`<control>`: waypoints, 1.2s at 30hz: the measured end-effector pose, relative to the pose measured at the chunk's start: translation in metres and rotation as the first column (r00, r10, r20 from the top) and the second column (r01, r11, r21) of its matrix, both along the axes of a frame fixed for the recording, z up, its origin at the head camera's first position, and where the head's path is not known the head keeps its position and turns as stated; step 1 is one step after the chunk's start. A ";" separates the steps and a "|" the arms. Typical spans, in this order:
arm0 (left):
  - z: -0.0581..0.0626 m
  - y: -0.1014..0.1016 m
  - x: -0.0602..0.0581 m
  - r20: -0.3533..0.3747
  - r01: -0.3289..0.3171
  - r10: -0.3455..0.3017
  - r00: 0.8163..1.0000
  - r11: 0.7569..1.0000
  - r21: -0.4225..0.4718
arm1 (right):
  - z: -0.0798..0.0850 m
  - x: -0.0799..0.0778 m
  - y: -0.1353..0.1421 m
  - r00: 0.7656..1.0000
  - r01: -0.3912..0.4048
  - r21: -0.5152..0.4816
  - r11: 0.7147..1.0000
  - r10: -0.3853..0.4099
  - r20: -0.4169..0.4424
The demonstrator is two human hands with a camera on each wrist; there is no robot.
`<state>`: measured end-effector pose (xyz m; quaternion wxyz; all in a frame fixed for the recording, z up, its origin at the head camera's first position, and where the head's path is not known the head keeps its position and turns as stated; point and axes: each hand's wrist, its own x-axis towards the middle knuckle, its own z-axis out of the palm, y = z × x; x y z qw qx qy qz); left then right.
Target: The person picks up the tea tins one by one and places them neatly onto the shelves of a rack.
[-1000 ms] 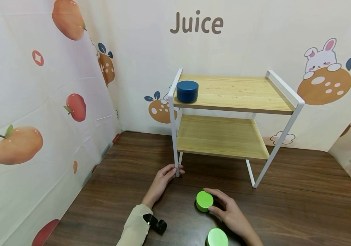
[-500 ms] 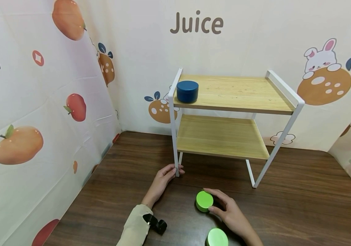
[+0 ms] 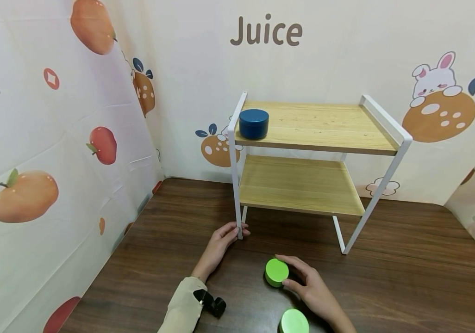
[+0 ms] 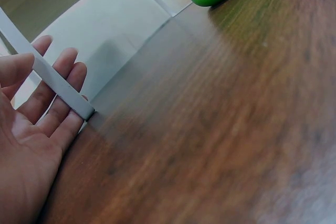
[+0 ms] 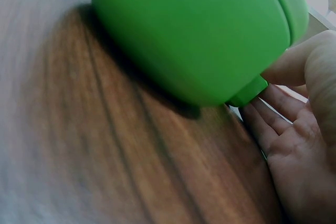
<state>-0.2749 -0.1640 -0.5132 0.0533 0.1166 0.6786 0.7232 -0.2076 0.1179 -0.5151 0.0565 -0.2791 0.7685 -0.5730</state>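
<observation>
My left hand (image 3: 217, 246) is at the front left foot of a two-tier shelf. Its thumb lies on one side of the white metal leg (image 4: 58, 83) and its fingers on the other. My right hand (image 3: 313, 290) holds a small round green tin (image 3: 277, 272) on the table, thumb and index finger at opposite sides. Nearer to me stands a second green tin (image 3: 294, 322), cut off by the lower edge of the head view. In the right wrist view this nearer tin (image 5: 194, 30) looms large and mostly hides the held one (image 5: 249, 93).
On the shelf's upper board (image 3: 321, 125) a blue round tin (image 3: 253, 124) sits at the left end. The lower board (image 3: 300, 182) bears nothing visible. The dark wood table (image 3: 412, 277) reaches back to a printed cloth backdrop (image 3: 187, 55). A black strap device (image 3: 209, 303) is on my left wrist.
</observation>
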 end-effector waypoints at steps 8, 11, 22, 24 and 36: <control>0.011 0.000 0.005 0.012 0.016 -0.016 1.000 1.000 0.008 | -0.001 0.000 0.000 1.000 -0.010 -0.017 1.000 0.010 0.001; 0.023 0.000 0.010 0.019 0.035 -0.035 0.999 0.999 0.003 | -0.001 0.000 -0.001 1.000 -0.011 -0.022 1.000 0.011 -0.004; 0.006 0.000 0.003 0.024 0.017 -0.018 1.000 1.000 0.019 | -0.002 0.000 -0.001 1.000 -0.001 -0.016 1.000 0.000 -0.007; 0.004 0.000 0.002 0.019 0.004 -0.004 1.000 1.000 0.017 | -0.002 0.000 -0.001 1.000 0.000 -0.013 1.000 0.000 -0.006; 0.003 0.000 0.002 -0.002 0.000 0.000 1.000 1.000 0.007 | -0.001 -0.001 -0.001 1.000 -0.005 -0.016 1.000 0.005 0.004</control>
